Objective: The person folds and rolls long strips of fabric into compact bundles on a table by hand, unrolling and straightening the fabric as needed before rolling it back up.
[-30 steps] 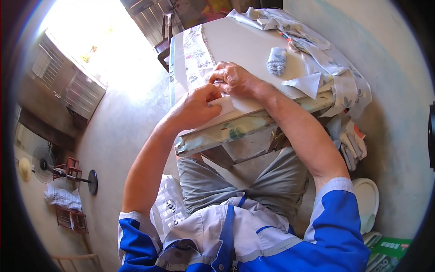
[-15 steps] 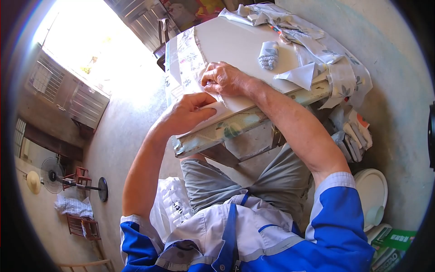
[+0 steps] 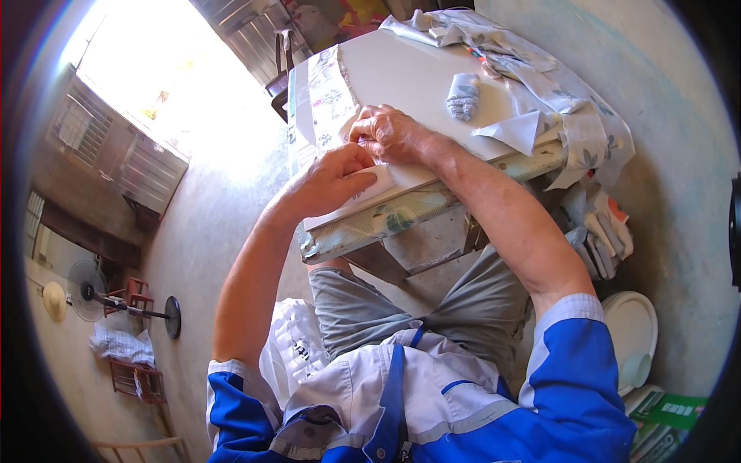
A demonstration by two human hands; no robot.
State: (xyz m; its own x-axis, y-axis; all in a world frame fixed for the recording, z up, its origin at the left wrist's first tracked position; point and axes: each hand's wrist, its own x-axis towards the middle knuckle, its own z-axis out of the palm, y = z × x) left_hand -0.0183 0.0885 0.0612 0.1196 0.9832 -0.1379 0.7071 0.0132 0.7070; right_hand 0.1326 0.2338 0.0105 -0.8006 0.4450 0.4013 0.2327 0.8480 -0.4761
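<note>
A strip of white floral cloth (image 3: 330, 89) runs lengthwise down the left side of the white table (image 3: 409, 69). My left hand (image 3: 332, 184) is closed at the strip's near end, where a folded or rolled white part shows by the thumb. Just beyond it, my right hand (image 3: 392, 135) has its fingers bent together on the strip's right edge. The two hands almost touch, and they hide the cloth between them. A small rolled bundle of cloth (image 3: 463, 97) with frayed edges lies to the right of my right hand.
A heap of floral cloth strips (image 3: 532, 77) covers the table's right side and hangs over its edge. More folded cloth (image 3: 602, 231) sits below. A white bucket (image 3: 631, 339) stands at right; a standing fan (image 3: 89, 292) and a stool (image 3: 139, 380) are at left.
My left hand has turned and shifted slightly up and right, and a white folded part of cloth now shows beside its thumb. My right hand has moved a little right.
</note>
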